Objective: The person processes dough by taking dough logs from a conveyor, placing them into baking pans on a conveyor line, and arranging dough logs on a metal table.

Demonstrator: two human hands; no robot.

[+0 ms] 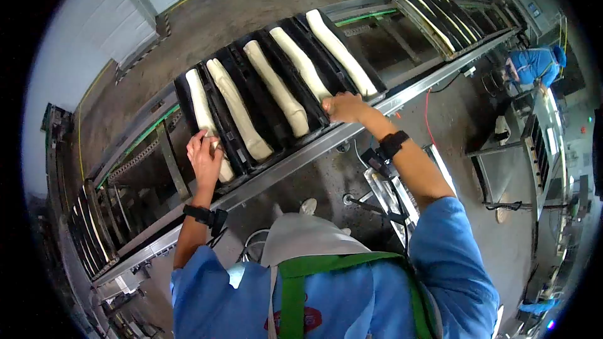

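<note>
Cream dough strips (199, 102) meet both hands (205, 156) (347, 108), fingers bent, whether gripping I cannot tell.

From the head, a wide fisheye view faces forward and steeply down, near left hand (206, 160), right hand (347, 108) and conveyor (286, 163).

Five dough strips (276, 88) in the near black tray (235, 56); three trays along the conveyor (286, 157); one left hand (205, 154); one right hand (344, 108); two black wrist straps (394, 143); one co-worker (534, 66) in blue
</note>
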